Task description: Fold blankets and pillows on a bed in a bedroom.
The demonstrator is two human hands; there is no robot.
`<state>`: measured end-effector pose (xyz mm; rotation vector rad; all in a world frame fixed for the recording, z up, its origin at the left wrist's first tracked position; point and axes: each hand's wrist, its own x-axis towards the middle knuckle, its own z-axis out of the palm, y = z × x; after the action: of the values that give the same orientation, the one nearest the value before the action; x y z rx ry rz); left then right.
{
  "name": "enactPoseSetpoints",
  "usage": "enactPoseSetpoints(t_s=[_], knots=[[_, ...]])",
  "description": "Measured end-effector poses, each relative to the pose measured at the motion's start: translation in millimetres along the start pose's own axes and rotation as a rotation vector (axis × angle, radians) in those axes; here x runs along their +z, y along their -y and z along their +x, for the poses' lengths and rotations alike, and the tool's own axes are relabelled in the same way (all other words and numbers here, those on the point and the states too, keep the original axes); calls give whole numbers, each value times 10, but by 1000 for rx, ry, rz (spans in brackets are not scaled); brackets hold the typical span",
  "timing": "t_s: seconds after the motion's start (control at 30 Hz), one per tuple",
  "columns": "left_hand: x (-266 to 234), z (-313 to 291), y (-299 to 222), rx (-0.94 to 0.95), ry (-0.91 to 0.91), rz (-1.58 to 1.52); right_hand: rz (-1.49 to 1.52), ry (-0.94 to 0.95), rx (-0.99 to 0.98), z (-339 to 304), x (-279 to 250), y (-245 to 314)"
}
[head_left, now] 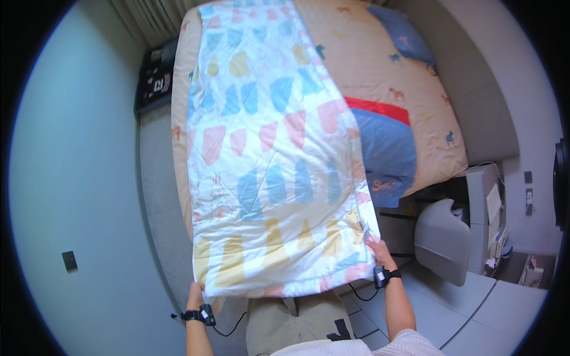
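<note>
A white quilt (pixel 270 160) patterned with rows of blue, pink and yellow shapes stretches from the far end of the bed to just in front of my body. Its near left corner is gripped by my left hand (pixel 196 292), low at the left. Higher up on the right edge, my right hand (pixel 380 251) grasps the quilt next to a small label. The fingers of both hands are partly covered by the fabric. Beneath the quilt lies a bed with a peach sheet (pixel 368 35) printed with little animals.
A blue cloth with a red band (pixel 389 142) lies on the bed right of the quilt, and a blue pillow (pixel 407 35) rests at the far right. A grey chair (pixel 442 240) stands beside a white desk (pixel 478 196). Dark items (pixel 155 80) sit at the far left by the wall (pixel 71 160).
</note>
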<state>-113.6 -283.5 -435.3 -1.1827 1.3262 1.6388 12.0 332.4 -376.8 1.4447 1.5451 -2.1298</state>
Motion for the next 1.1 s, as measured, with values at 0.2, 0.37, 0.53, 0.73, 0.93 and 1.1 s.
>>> enactPoseSetpoints(t_s=[0.2, 0.37, 0.53, 0.73, 0.93, 1.1], knots=[[-69, -983, -240, 10, 323, 18, -9, 195, 122, -681, -387, 260], [43, -1186, -180, -63, 324, 447, -548, 286, 53, -917, -270, -34], [145, -1084, 110, -39, 156, 488, -755, 249, 120, -611, -141, -438], [643, -1328, -1318, 857, 149, 709, -486, 212, -270, -35, 54, 1042], [1606, -3406, -3057, 1624, -223, 516, -155, 135, -850, -1245, 464, 4325], [1453, -4335, -2731, 1679, -59, -151, 100, 44, -1156, -1858, 116, 4698]])
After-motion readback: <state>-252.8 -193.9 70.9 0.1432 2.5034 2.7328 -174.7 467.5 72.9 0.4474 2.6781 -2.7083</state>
